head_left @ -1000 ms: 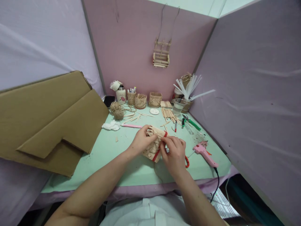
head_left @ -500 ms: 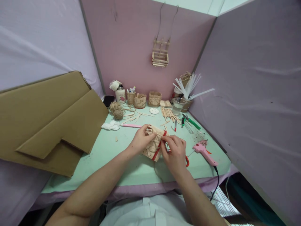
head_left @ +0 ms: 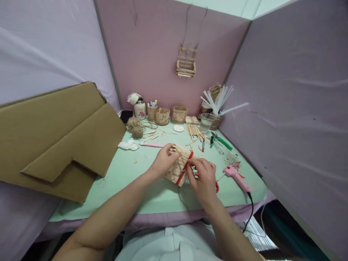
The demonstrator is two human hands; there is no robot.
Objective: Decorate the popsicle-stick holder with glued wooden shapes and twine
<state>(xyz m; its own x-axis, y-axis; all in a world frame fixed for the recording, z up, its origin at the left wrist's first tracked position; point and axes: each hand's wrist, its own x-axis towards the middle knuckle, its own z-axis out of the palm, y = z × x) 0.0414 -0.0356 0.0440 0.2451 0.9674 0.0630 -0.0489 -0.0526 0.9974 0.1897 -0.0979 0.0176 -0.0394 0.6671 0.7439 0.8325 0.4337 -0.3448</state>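
1. Left edge of the frame: a folded cardboard sheet [head_left: 62, 141] leans over the pale green counter [head_left: 116, 172].
2. Left of centre: a crumpled white tissue [head_left: 128, 145] with a twine ball [head_left: 135, 127] just above it.
3. Lower centre: the left hand [head_left: 165, 160] has its grip closed on the wooden piece, thumb on the face, fingers around the upper edge.
4. Right beside it, the wooden piece [head_left: 174, 171] sits tilted between both hands, its pointed stick ends towards the upper left. Its longer visible side slants from upper right to lower left, parallel to the red band [head_left: 181, 176] near its right edge.
5. The right hand [head_left: 202, 176] brings thumb and forefinger together at this band; whether its grip pinches or only presses, I cannot tell.
6. Lower right: a pink glue gun [head_left: 237, 177], nozzle towards the left.
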